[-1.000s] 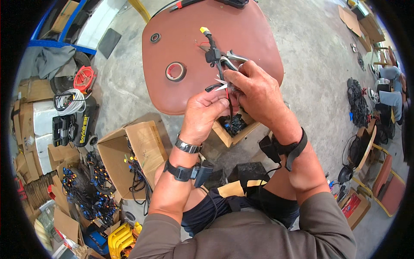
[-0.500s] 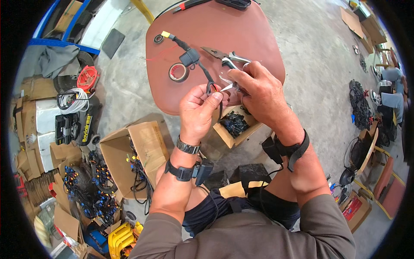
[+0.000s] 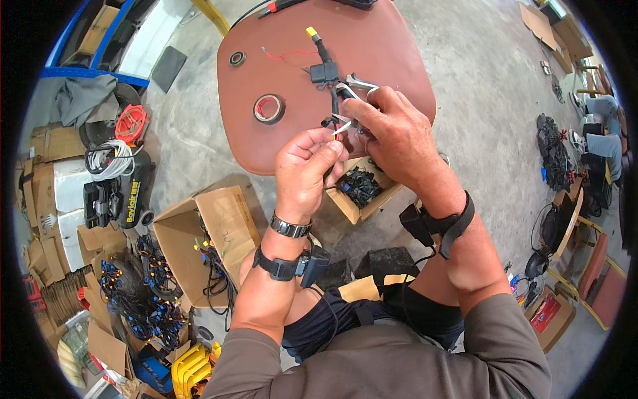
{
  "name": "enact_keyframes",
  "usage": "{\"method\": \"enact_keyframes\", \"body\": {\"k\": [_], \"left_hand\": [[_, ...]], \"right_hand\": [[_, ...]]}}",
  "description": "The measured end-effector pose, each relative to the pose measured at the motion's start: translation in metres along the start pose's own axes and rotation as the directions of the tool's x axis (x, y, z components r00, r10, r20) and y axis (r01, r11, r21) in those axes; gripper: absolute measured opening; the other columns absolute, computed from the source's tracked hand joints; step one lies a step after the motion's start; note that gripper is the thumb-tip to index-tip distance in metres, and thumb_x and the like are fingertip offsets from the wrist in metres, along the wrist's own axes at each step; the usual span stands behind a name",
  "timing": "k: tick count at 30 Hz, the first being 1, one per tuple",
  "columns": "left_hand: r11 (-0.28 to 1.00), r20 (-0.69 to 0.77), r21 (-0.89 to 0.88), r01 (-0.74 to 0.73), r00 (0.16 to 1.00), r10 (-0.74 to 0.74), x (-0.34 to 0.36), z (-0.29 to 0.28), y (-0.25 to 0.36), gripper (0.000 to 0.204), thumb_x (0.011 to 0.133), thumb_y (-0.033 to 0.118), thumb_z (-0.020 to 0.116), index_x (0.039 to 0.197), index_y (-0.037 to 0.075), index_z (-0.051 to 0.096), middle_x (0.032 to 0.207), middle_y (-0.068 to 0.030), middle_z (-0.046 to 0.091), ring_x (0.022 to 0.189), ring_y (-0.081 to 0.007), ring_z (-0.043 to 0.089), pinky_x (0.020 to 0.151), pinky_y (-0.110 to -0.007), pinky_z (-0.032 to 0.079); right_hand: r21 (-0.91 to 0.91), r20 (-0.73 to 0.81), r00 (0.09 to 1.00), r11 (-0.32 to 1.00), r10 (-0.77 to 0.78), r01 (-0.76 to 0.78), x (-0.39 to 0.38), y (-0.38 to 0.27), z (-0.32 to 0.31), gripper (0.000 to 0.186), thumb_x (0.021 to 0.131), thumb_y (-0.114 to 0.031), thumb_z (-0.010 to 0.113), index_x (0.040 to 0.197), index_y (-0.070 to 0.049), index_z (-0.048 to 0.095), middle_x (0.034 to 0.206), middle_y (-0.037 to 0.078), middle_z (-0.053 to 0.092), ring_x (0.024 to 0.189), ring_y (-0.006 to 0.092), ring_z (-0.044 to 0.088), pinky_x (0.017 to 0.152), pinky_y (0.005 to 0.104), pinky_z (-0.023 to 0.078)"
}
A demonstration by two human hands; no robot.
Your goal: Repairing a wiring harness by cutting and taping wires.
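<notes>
My left hand (image 3: pixel 302 169) is closed, thumb and fingers pinching the lower end of a black-wrapped cable (image 3: pixel 335 101). Further up, the cable carries a small black box (image 3: pixel 323 73) and ends in a yellow connector (image 3: pixel 311 32) lying over the chair seat. In my right hand (image 3: pixel 404 133) are small scissors (image 3: pixel 343 125), their pale blades parted around thin wires just above my left fingertips. The scissors' handles are hidden by my fingers. Pliers with grey-and-black handles (image 3: pixel 359 82) lie beyond that hand, their jaws mostly hidden behind the black box.
The reddish-brown seat (image 3: pixel 292 143) holds a tape roll (image 3: pixel 268 108), a small dark ring (image 3: pixel 237 58) and a thin red wire. Below its near edge stands a small carton (image 3: pixel 359 216) of black parts. A larger cardboard box (image 3: pixel 229 216) with cables stands left, beside piled wire harnesses (image 3: pixel 143 296).
The cable with its black box and yellow connector has swung right and stands straighter, now covering the pliers' jaws. The scissor blades have moved slightly left onto the wires at my left fingertips.
</notes>
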State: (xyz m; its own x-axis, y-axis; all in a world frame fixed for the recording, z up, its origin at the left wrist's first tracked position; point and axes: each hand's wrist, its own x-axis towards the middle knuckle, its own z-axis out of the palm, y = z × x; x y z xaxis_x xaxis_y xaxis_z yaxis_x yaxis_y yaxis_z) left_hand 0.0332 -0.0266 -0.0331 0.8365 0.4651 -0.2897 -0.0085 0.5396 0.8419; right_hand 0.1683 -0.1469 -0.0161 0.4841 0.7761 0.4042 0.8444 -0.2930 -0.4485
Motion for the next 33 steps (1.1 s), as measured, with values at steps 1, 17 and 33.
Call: {"method": "enact_keyframes", "body": {"k": [1,17,33], "left_hand": [[1.0,-0.001,0.0,0.001,1.0,-0.001,0.0,0.001,0.001,0.012,0.09,0.003,0.062,0.102,0.001,0.061,0.079,-0.0071,0.065,0.059,-0.0096,0.057,0.046,-0.019,0.041],[0.971,-0.139,0.238,0.018,0.99,0.015,0.001,0.014,0.004,0.006,0.089,0.002,0.063,0.094,0.002,0.062,0.075,-0.004,0.064,0.056,-0.0058,0.054,0.046,-0.017,0.037],[0.947,-0.158,0.32,0.005,0.986,0.048,0.002,0.006,0.005,0.01,0.086,0.002,0.066,0.096,-0.001,0.066,0.069,0.002,0.062,0.055,-0.0025,0.053,0.048,-0.018,0.041]], "right_hand": [[-0.011,-0.001,1.0,1.0,-0.004,0.004,0.0,-0.001,-0.001,0.039,0.07,-0.01,0.071,0.107,-0.015,0.063,0.095,0.006,0.058,0.088,0.0268,0.06,0.072,0.0376,0.051],[-0.204,0.1,0.994,0.979,0.039,-0.018,0.0,-0.008,0.0,0.035,0.073,-0.011,0.068,0.108,-0.014,0.062,0.092,0.007,0.057,0.087,0.027,0.059,0.07,0.0384,0.05],[-0.249,0.207,0.976,0.969,0.064,-0.011,-0.001,-0.002,-0.006,0.02,0.077,-0.014,0.066,0.097,-0.015,0.065,0.083,0.003,0.06,0.083,0.0225,0.066,0.065,0.0354,0.054]]}}
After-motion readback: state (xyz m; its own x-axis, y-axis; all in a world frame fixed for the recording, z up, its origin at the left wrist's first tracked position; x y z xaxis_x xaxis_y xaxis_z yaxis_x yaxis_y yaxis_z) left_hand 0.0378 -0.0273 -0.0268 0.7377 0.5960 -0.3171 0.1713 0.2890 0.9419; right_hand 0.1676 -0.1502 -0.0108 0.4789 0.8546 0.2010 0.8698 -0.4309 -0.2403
